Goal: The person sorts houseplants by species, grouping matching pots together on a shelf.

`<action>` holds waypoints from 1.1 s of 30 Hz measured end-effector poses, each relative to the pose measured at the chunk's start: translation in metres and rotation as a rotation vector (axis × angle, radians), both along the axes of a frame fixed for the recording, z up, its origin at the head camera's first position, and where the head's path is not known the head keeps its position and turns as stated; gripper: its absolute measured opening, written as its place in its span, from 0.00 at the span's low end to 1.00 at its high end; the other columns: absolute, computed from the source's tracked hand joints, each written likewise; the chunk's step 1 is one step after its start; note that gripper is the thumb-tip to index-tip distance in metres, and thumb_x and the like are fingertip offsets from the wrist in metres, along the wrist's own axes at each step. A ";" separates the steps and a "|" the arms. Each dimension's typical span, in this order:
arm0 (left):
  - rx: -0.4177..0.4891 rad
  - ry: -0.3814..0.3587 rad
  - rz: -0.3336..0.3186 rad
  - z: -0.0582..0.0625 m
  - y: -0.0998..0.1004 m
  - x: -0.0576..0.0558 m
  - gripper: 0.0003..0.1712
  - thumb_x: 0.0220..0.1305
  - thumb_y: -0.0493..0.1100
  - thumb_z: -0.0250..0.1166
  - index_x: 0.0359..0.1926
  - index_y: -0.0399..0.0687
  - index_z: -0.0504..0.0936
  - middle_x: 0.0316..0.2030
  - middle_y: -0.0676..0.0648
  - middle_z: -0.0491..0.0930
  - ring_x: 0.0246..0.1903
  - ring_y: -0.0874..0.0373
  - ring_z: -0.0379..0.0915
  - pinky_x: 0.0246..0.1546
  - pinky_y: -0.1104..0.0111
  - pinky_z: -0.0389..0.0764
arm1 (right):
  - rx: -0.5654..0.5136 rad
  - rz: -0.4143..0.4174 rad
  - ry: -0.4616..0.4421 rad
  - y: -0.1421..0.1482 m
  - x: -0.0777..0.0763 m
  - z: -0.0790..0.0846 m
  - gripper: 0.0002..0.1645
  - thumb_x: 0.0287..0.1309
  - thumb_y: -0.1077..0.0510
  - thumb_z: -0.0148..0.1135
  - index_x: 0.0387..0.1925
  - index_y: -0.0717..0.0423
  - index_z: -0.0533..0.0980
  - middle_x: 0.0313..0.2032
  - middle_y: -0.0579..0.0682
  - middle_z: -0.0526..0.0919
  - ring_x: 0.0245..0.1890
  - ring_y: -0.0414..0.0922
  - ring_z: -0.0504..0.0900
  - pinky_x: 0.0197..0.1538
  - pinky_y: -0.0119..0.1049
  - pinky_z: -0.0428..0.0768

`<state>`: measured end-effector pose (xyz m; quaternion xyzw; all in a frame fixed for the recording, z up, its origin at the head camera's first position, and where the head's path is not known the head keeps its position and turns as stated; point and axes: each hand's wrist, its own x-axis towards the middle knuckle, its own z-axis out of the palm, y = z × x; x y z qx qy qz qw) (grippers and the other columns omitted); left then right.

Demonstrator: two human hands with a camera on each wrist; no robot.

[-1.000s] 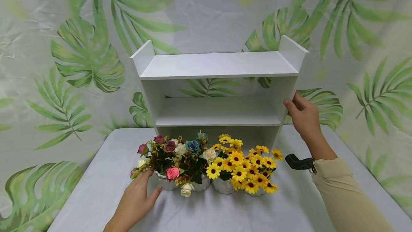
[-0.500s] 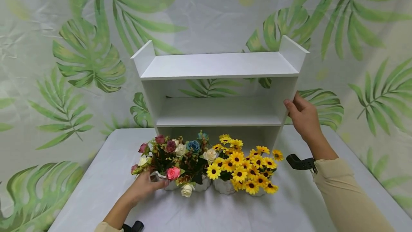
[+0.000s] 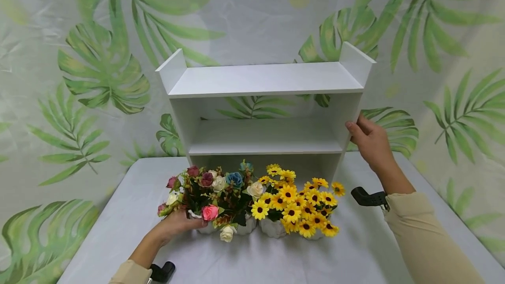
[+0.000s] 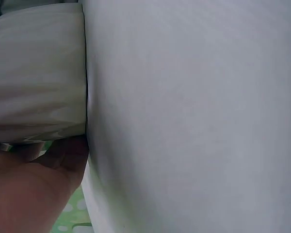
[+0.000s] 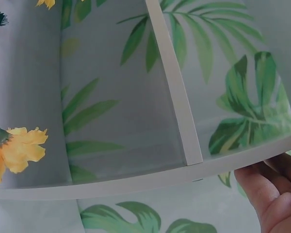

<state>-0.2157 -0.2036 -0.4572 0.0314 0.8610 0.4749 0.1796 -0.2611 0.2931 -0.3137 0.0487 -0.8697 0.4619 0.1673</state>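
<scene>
Potted roses (image 3: pixel 197 197) are resting on the desk (image 3: pixel 276 264) before the white shelf (image 3: pixel 268 78), the left hand (image 3: pixel 176 224) gripping their pot (image 3: pixel 208 228) between thumb and fingers, seemingly a grasping step calling next for a level lift, while the right hand (image 3: pixel 372 143) is pinching the shelf's side.

Smooth, faintly glossy shelf (image 3: pixel 264 78), smooth ceramic-looking pots (image 3: pixel 272 228), matt cloth-like flowers (image 3: pixel 289 194), softly creased matt tablecloth (image 3: pixel 130 214)

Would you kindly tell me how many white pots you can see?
4, in one row before the white shelf: the leftmost pot and second pot under mixed roses, third pot and rightmost pot under yellow flowers. More could be hidden behind.
</scene>
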 end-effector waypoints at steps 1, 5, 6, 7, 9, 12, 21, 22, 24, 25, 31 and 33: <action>-0.013 0.001 -0.001 0.000 0.000 0.000 0.56 0.53 0.53 0.73 0.71 0.26 0.56 0.71 0.24 0.56 0.71 0.31 0.55 0.67 0.42 0.66 | -0.002 0.002 -0.003 0.000 0.000 0.001 0.35 0.73 0.40 0.46 0.76 0.38 0.51 0.74 0.59 0.61 0.68 0.62 0.69 0.55 0.29 0.81; -0.031 -0.021 -0.014 0.002 0.000 -0.002 0.63 0.54 0.55 0.73 0.73 0.22 0.46 0.73 0.21 0.47 0.73 0.29 0.47 0.69 0.39 0.62 | -0.011 0.000 -0.009 -0.001 0.001 0.001 0.35 0.73 0.41 0.46 0.76 0.40 0.53 0.74 0.59 0.62 0.68 0.62 0.69 0.58 0.38 0.80; -0.041 -0.024 -0.011 0.002 -0.001 -0.002 0.63 0.53 0.56 0.73 0.73 0.22 0.47 0.72 0.21 0.50 0.72 0.29 0.51 0.68 0.40 0.63 | -0.013 -0.004 -0.010 -0.001 0.001 0.002 0.35 0.73 0.40 0.46 0.76 0.40 0.53 0.74 0.59 0.62 0.68 0.62 0.69 0.59 0.40 0.79; -0.042 -0.028 -0.009 0.002 -0.001 -0.002 0.65 0.54 0.56 0.73 0.73 0.22 0.45 0.73 0.22 0.49 0.72 0.29 0.49 0.68 0.40 0.62 | -0.016 -0.006 -0.011 -0.001 0.001 0.001 0.35 0.73 0.41 0.46 0.76 0.41 0.53 0.74 0.59 0.62 0.68 0.62 0.69 0.59 0.43 0.78; -0.054 -0.027 0.000 0.003 -0.003 -0.003 0.64 0.54 0.58 0.73 0.73 0.23 0.46 0.73 0.22 0.50 0.72 0.28 0.50 0.67 0.40 0.64 | -0.025 -0.018 -0.018 -0.002 0.000 0.001 0.35 0.73 0.40 0.47 0.75 0.42 0.54 0.73 0.59 0.62 0.68 0.62 0.70 0.60 0.44 0.77; -0.061 -0.021 0.040 0.002 -0.007 -0.003 0.57 0.53 0.59 0.73 0.68 0.22 0.60 0.67 0.21 0.61 0.67 0.29 0.60 0.64 0.43 0.69 | -0.043 -0.028 -0.032 -0.002 -0.001 0.001 0.35 0.72 0.39 0.48 0.75 0.42 0.55 0.73 0.58 0.62 0.68 0.62 0.69 0.59 0.44 0.77; 0.061 0.103 0.083 0.009 -0.027 0.005 0.54 0.57 0.51 0.70 0.73 0.29 0.51 0.72 0.25 0.54 0.72 0.30 0.51 0.71 0.40 0.59 | -0.048 -0.014 -0.033 0.000 0.000 0.003 0.37 0.72 0.39 0.47 0.75 0.46 0.54 0.73 0.60 0.61 0.69 0.62 0.68 0.56 0.33 0.79; 0.071 0.117 0.084 0.011 -0.029 0.005 0.53 0.58 0.50 0.69 0.73 0.30 0.51 0.72 0.26 0.55 0.72 0.31 0.52 0.71 0.42 0.59 | -0.052 -0.011 -0.035 0.000 0.000 0.003 0.37 0.72 0.39 0.47 0.75 0.47 0.54 0.74 0.60 0.61 0.69 0.62 0.68 0.55 0.32 0.80; 0.080 0.151 0.096 0.015 -0.034 0.005 0.50 0.59 0.48 0.69 0.73 0.32 0.53 0.71 0.29 0.59 0.71 0.35 0.57 0.70 0.46 0.62 | -0.056 -0.001 -0.038 0.000 0.000 0.003 0.37 0.72 0.40 0.47 0.75 0.47 0.53 0.74 0.61 0.60 0.69 0.63 0.67 0.54 0.28 0.80; 0.088 0.166 0.103 0.017 -0.036 0.006 0.50 0.59 0.47 0.68 0.73 0.33 0.53 0.72 0.30 0.60 0.71 0.37 0.57 0.70 0.48 0.62 | -0.061 0.003 -0.039 0.001 -0.001 0.003 0.37 0.72 0.40 0.48 0.75 0.47 0.53 0.74 0.61 0.59 0.69 0.63 0.67 0.52 0.26 0.80; 0.113 0.231 0.131 0.037 -0.046 0.008 0.52 0.60 0.45 0.68 0.76 0.38 0.47 0.75 0.34 0.54 0.73 0.41 0.49 0.73 0.45 0.54 | -0.083 0.009 -0.037 0.001 -0.002 0.000 0.37 0.72 0.40 0.49 0.75 0.48 0.54 0.74 0.62 0.59 0.69 0.63 0.66 0.47 0.17 0.79; 0.106 0.250 0.146 0.048 -0.049 0.012 0.52 0.60 0.46 0.68 0.76 0.38 0.47 0.75 0.33 0.53 0.73 0.41 0.48 0.72 0.43 0.54 | -0.086 0.002 -0.035 0.000 -0.003 0.000 0.37 0.72 0.40 0.49 0.75 0.48 0.55 0.73 0.61 0.60 0.69 0.63 0.67 0.47 0.18 0.79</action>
